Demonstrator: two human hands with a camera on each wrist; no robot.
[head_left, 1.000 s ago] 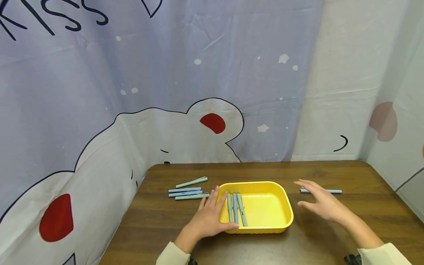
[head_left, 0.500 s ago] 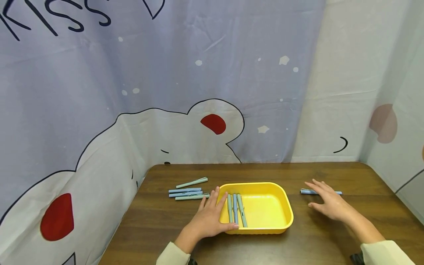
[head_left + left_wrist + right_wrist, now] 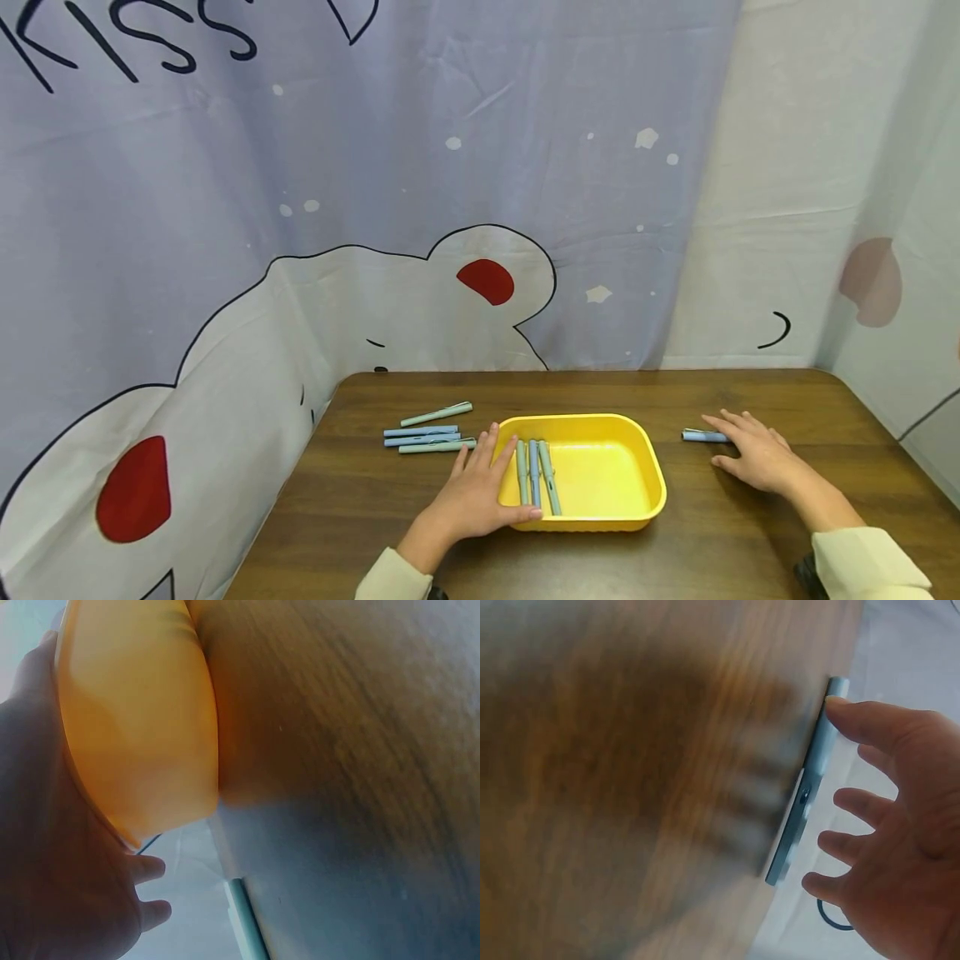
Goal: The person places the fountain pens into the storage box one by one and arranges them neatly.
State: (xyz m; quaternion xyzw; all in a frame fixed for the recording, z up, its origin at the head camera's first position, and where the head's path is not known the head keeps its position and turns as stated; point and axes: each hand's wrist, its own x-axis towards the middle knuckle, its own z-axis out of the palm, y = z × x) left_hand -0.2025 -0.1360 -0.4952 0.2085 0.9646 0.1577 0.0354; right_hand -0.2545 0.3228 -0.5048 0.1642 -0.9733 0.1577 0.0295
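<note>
A yellow tray point(image 3: 615, 523) stands on the table, with two green pens point(image 3: 522, 473) and one blue pen point(image 3: 535, 477) side by side at its left end. My left hand point(image 3: 471, 502) rests on the tray's left rim, fingers spread and thumb along the front edge. Over at the right, my right hand point(image 3: 759, 457) hovers at a single blue pen point(image 3: 699, 436), its fingers loosely bent. The right wrist view shows that pen point(image 3: 807, 791) lengthwise, the thumb overlapping its upper end and the other fingers apart from it.
Left of the tray, several green and blue pens point(image 3: 422, 439) lie on the brown wooden table point(image 3: 615, 567). A single green pen point(image 3: 437, 414) lies slanted behind them. A printed curtain point(image 3: 390, 167) hangs along the table's back and sides.
My right hand has moved right and lowered over the lone blue pen, covering its right part in the head view. The left hand and the tray have stayed put.
</note>
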